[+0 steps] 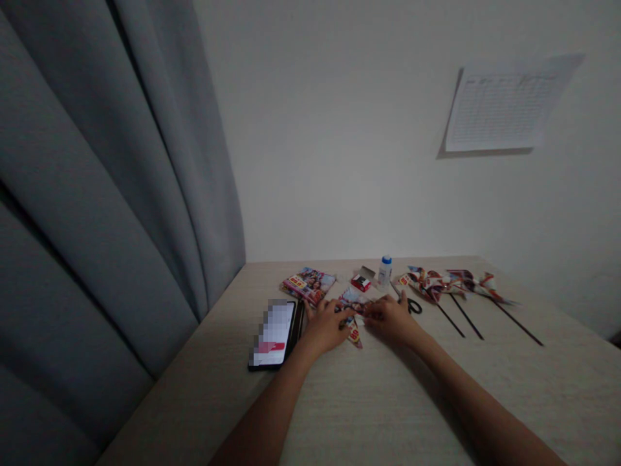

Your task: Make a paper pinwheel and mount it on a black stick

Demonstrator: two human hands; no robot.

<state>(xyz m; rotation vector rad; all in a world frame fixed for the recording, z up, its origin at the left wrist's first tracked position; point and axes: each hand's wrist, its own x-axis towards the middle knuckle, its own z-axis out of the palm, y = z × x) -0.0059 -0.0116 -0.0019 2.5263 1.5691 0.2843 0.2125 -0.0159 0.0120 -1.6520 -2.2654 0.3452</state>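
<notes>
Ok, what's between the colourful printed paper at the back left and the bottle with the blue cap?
In the head view, a small red and white box lies between the printed paper and the blue-capped bottle.

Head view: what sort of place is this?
Likely an indoor room, perhaps at home: long grey fabric curtain, pale wood-grain tabletop, white printed sheet on a plain pale wall.

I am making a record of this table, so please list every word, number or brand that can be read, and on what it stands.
No text reads with certainty.
Middle paper: perhaps "89", blurred.
Leaflet: digits on yellow, too blurred.
Pinwheels: digits on yellow, too small.
Wall sheet: rows of print, too small.
Bottle and box: marks, too small.
Phone: screen partly pixelated, nothing readable.
</notes>
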